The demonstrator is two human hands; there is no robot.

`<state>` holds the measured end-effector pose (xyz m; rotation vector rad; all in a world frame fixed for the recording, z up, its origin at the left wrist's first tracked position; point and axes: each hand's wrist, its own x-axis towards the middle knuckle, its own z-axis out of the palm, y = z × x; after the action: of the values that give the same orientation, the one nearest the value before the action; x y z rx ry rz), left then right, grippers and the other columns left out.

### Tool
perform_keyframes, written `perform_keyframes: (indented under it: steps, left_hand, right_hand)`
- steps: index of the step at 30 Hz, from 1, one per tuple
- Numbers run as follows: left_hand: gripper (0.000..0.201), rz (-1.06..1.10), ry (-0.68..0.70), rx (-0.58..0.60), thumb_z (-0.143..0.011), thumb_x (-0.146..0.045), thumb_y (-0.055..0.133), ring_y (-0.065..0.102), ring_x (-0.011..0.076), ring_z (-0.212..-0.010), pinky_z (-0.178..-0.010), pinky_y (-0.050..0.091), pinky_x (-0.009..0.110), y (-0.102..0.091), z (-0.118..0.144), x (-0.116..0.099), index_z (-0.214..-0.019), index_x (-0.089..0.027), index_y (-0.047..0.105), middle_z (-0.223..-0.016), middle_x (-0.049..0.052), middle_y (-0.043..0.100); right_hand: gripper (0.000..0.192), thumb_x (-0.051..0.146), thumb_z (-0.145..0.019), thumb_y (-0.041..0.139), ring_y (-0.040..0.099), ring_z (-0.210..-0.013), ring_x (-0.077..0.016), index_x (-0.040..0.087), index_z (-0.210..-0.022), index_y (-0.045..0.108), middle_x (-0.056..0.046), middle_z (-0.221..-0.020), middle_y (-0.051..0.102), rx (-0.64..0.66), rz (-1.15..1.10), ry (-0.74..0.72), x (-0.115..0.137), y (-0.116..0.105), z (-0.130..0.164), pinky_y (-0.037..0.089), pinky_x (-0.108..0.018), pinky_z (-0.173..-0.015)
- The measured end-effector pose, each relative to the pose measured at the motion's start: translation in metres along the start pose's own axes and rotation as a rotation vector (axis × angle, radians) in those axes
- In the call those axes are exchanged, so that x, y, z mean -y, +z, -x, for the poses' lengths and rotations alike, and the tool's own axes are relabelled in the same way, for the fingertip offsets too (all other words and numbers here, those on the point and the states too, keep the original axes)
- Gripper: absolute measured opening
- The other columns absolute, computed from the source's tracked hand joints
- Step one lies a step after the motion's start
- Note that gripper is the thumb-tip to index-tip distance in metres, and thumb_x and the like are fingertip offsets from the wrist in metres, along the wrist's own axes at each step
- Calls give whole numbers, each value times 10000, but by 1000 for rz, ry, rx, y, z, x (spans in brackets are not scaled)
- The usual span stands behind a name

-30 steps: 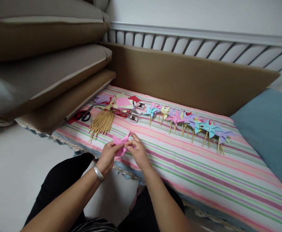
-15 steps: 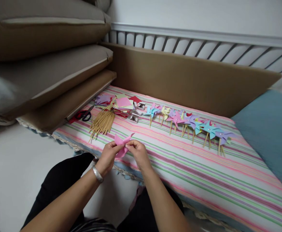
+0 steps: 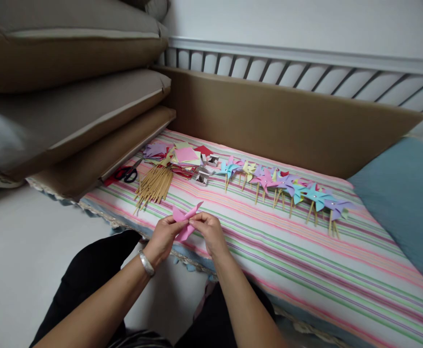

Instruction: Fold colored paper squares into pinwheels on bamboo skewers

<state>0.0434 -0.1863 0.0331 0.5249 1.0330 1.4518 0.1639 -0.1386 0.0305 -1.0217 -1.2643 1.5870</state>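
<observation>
A pink paper pinwheel (image 3: 185, 234) is held up between my two hands, just above the near edge of the striped cloth. My left hand (image 3: 162, 238) pinches it from the left, close to its middle. From the right, my right hand (image 3: 209, 232) pinches the same spot with thumb and forefinger. The fingertips nearly meet at the centre, and whatever small piece may be between them is hidden. Beyond my left hand lies a bundle of thin wooden sticks (image 3: 155, 183). A row of finished pinwheels on sticks (image 3: 265, 180) stretches to the right.
Stacked coloured paper squares (image 3: 186, 154) lie behind the sticks, beside small clear boxes (image 3: 202, 178). Dark-handled scissors (image 3: 127, 174) rest at the left. Large cushions (image 3: 88, 111) are piled on the left, a brown panel (image 3: 287, 116) stands behind, and a blue cushion (image 3: 400, 193) is at the right.
Both hands stay pinched on the pink pinwheel, which has turned very slightly. The whole view has shifted a little; nothing else has moved.
</observation>
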Motion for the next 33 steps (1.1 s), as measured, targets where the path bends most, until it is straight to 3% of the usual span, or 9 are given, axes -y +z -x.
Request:
perform_keyframes:
  steps: [7, 16, 24, 33]
  left_hand:
    - [216, 9, 5, -10, -521, -264, 806, 558, 114, -568, -587, 405, 233, -1, 1, 2, -671, -137, 716, -599, 19, 664]
    - [258, 8, 27, -17, -540, -262, 797, 586, 143, -613, -638, 435, 263, -4, -2, 7, -745, -124, 724, -637, 43, 677]
    - [253, 14, 10, -58, -528, -269, 800, 593, 145, -612, -640, 439, 264, -4, -4, 8, -725, -127, 725, -642, 44, 684]
    - [276, 18, -49, 45, -547, -248, 796, 591, 141, -611, -654, 436, 268, -3, -4, 3, -777, -116, 720, -641, 45, 674]
  right_hand:
    - [80, 229, -570, 687, 499, -555, -111, 164, -575, 641, 14, -564, 584, -5, 5, 6, -1, 1, -1, 399, -252, -577]
    - [76, 230, -580, 680, 443, -510, -97, 168, -599, 639, 27, -538, 557, 10, 14, 9, -2, 1, -2, 344, -227, -503]
    - [73, 222, -590, 671, 462, -541, -106, 167, -616, 632, 23, -571, 562, 2, 29, -22, -5, 3, -4, 366, -230, -528]
    - [118, 167, -609, 621, 467, -578, -107, 191, -681, 532, 53, -614, 508, 7, 57, -87, -3, 5, -4, 362, -217, -555]
